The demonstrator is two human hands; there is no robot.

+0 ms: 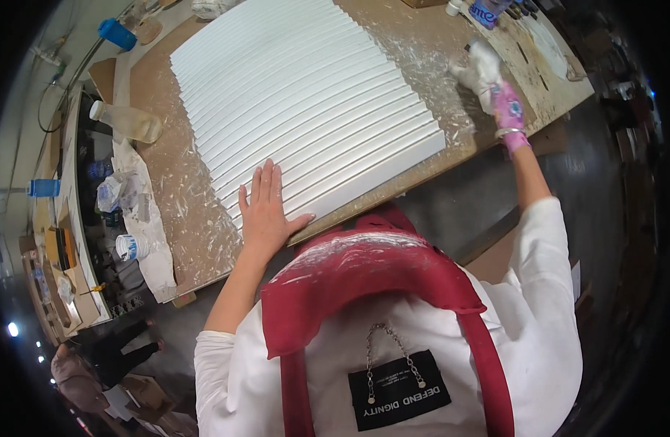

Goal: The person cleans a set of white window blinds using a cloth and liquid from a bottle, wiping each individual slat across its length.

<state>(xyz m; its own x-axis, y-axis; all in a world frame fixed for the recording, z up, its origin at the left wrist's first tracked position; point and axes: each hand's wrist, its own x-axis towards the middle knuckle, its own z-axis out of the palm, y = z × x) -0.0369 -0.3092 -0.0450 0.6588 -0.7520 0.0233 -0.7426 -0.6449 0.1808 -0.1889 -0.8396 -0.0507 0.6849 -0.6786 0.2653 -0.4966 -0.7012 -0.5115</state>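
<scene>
A row of long white slats (298, 109) lies side by side on the worktable, forming a ribbed panel. My left hand (264, 207) is bare and rests flat on the nearest slats at their left end, fingers spread. To the right of the slats, over the tabletop, is my right hand (486, 76) in a pink and white glove. Its fingers look curled and are somewhat blurred. A small dark tip shows beside them, but what it belongs to is hidden.
The brown worktable (451, 109) is smeared with white. A cloudy bottle (131, 122) lies at its left; a blue cup (117, 34) stands at the back left. A purple-labelled package (486, 12) sits at the far right. Another person (87, 371) is at the lower left.
</scene>
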